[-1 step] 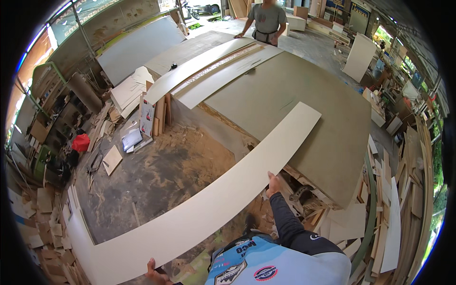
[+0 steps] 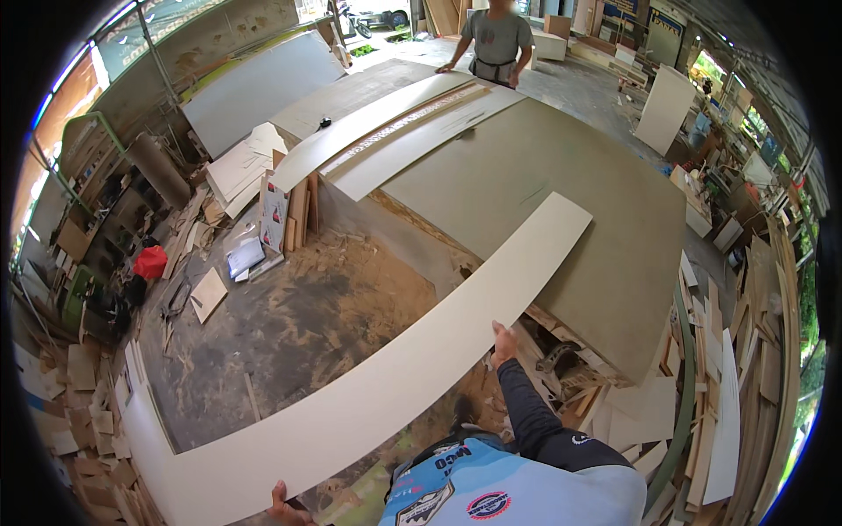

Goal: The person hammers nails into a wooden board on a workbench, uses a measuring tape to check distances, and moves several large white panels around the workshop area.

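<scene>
A long cream-coloured board strip [image 2: 395, 373] runs from the lower left up to the right, its far end lying over the greenish-grey worktable [image 2: 535, 149]. My right hand [image 2: 504, 344] grips the strip's near edge about midway, thumb on top and fingers hidden below. Farther down, at the lower edge of the view, my left hand [image 2: 285, 507] holds the same edge, its thumb upright against the board and the other fingers partly underneath. Near the lower left, the strip overlaps or meets another pale panel [image 2: 140, 412]; I cannot tell which.
A person [image 2: 496, 44] stands behind the table, one hand on its far edge. Pale strips [image 2: 430, 131] lie across the tabletop's left part. Offcuts [image 2: 88, 447] pile up at the left, and long boards [image 2: 763, 351] stand at the right. Sawdust covers the floor [image 2: 342, 289].
</scene>
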Demonstrator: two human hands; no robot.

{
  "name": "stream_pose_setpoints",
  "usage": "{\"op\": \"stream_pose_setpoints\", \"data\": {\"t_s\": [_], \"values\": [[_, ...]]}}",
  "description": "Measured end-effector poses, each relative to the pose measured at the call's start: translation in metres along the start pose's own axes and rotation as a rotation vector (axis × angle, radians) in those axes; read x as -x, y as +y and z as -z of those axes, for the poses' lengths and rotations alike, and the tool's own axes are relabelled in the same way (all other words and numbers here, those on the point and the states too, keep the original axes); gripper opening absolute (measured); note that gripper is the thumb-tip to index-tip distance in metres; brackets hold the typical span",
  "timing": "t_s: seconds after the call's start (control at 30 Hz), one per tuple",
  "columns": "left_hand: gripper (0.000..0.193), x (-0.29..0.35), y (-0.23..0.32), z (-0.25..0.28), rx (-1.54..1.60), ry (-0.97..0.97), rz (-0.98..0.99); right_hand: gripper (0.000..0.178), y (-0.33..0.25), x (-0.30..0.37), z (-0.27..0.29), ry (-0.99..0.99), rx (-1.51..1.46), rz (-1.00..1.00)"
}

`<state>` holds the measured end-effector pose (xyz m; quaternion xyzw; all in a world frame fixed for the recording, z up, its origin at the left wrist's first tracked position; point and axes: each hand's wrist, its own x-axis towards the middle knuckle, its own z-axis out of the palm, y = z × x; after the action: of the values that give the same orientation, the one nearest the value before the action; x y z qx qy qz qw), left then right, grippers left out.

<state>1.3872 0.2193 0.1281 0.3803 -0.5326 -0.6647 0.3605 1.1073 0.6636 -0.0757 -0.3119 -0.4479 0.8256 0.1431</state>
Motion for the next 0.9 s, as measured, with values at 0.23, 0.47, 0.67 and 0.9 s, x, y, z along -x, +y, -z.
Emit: {"op": "stream_pose_setpoints", "data": {"t_s": [0.23, 0.47, 0.67, 0.9], "values": [[0.022, -0.033, 0.02, 0.15, -0.359, 0.257, 0.084, 0.027, 0.015, 0.129, -0.054, -0.09, 0.313, 0.279], [0.024, -0.068, 0.018, 0.314, -0.843, 0.257, -0.33, 0.024, -0.009, 0.283, -0.15, -0.299, 0.156, 0.416], [0.039, -0.055, 0.045, 0.346, 0.185, 0.605, 0.001, 0.021, -0.018, 0.371, -0.204, -0.432, 0.057, 0.303], [0.038, -0.032, 0.05, 0.331, 0.383, 0.829, -0.149, 0.017, 0.045, 0.376, -0.26, -0.548, 0.083, 0.147]]}}
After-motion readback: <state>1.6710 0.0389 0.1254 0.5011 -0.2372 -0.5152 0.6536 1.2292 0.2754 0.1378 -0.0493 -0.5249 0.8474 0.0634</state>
